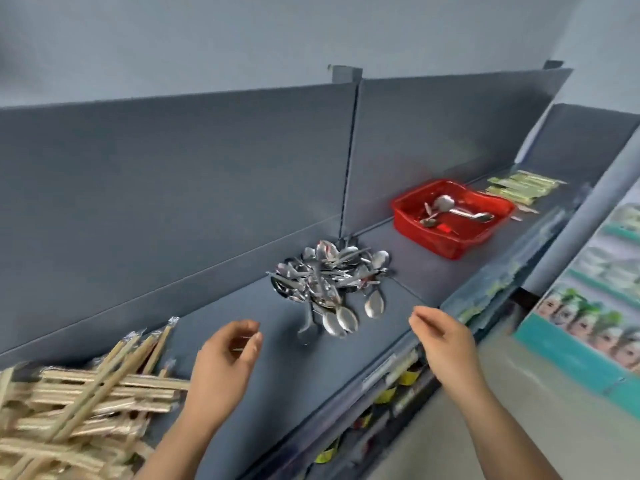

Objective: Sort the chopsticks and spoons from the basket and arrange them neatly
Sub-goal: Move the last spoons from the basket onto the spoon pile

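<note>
The spoons (pixel 329 282) lie in a heap by the back wall of the shelf (pixel 284 368), a few more sit in the red basket (pixel 450 251) toward the right end, and the chopsticks (pixel 86 403) are piled at the left end. The left hand (pixel 225 358) and the right hand (pixel 446 341) hover near the front edge, fingers loosely bent, holding nothing. The spoons look hard and slippery, so pinch one by its handle; the chopsticks look light and stiff, best held around the middle.

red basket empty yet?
No, a few spoons lie inside the red basket.
</note>
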Motion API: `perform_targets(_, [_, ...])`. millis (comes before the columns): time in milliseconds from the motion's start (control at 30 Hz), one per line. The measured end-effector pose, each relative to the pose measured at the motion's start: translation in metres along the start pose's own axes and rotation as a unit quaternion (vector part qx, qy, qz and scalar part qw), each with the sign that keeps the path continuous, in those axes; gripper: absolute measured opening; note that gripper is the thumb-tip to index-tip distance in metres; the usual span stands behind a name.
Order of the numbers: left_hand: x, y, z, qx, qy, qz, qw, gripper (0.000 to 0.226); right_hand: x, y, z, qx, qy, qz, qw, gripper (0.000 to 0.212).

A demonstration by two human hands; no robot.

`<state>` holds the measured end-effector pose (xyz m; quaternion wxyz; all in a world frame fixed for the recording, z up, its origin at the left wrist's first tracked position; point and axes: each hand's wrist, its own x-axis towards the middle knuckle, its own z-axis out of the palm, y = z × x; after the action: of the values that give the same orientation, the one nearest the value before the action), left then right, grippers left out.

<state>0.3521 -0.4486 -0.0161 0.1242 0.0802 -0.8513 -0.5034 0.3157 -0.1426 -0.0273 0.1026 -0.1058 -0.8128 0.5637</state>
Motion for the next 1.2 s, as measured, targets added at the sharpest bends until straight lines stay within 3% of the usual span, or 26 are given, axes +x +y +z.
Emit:
perform_targets(233, [0.033,0.078,0.152,-0.027,-0.048,0.035,0.998,0.012,0.083,0.053,-0.139,-0.022,0.094,0.006,0.995,0.021])
perform_targets(567, [0.108,0.155,0.302,-0.051,-0.076,0.053,0.994,0.016,0.211,0.086,-0.258,-0.082,0.112,-0.006,0.99,0.016])
perform_targets(900, [0.254,0.204,0.399,0.035,-0.087,0.118,0.989,0.013,0.381,0.087,-0.263,-0.093,0.07,-0.01,0.993,0.02])
perform_targets(1200, [0.365,0.196,0.491,0.13,-0.128,0.043,0.982,0.028,0.512,0.079,-0.229,-0.119,-0.006,-0.021,0.993,0.021])
